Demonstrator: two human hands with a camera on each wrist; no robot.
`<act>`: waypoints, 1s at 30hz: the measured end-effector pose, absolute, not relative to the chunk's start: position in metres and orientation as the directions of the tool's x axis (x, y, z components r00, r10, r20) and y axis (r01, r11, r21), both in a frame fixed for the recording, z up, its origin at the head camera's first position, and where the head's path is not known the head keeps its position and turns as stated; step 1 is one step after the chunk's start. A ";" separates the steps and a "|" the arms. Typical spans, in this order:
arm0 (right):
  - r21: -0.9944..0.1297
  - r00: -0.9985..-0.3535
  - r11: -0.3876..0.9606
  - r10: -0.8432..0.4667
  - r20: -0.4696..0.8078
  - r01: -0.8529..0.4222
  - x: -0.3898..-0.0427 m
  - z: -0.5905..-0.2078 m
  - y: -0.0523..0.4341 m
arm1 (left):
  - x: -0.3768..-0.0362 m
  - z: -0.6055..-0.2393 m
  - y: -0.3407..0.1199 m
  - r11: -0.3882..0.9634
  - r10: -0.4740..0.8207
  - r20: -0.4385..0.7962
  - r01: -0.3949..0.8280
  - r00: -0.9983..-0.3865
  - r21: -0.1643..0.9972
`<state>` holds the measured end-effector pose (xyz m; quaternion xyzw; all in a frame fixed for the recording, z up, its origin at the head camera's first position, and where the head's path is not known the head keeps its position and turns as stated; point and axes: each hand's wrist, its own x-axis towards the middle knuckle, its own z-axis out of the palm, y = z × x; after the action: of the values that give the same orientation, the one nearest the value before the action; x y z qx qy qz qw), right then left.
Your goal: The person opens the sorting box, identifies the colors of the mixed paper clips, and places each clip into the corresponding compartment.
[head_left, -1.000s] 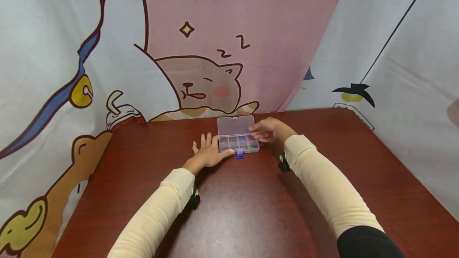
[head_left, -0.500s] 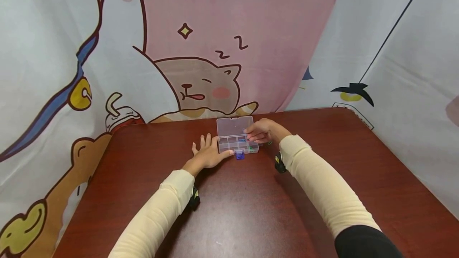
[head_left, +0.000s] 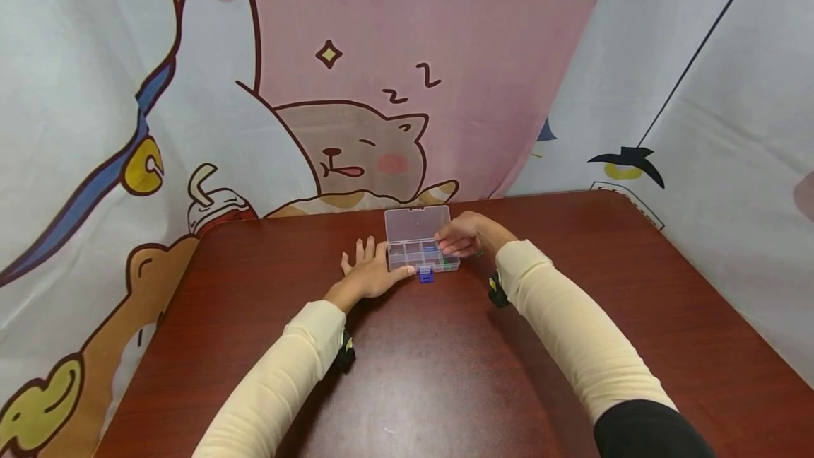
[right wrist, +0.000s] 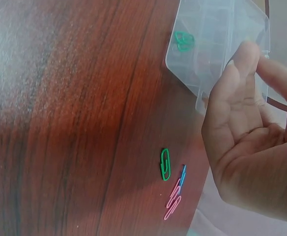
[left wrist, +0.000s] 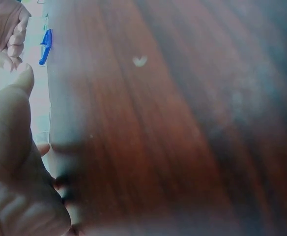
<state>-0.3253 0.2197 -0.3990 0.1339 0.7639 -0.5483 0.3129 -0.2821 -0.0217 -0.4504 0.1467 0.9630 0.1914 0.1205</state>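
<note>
I see the clear organizer box (head_left: pixel 421 254) lying open on the dark red table (head_left: pixel 445 373), before cartoon curtains (head_left: pixel 356 90). My left hand (head_left: pixel 372 276) lies flat beside it; whether my right hand (head_left: pixel 461 237), over its compartments, is pinching anything, I cannot tell.

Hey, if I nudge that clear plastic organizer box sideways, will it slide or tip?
The box is low and flat, so it would probably slide on the smooth table, not tip. Thin clear plastic suggests it is light. The left hand rests against it, likely steadying it.
</note>
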 end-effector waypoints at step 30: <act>-0.753 -0.801 0.339 0.007 -0.598 0.565 -0.326 -0.401 0.263 | -0.281 -0.448 -0.022 0.891 0.326 -0.190 0.233 -0.926 0.391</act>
<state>-0.3258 0.2630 -0.4011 0.1839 0.7770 -0.5449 0.2561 -0.2805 -0.0220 -0.4476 0.1449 0.9640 0.1837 0.1264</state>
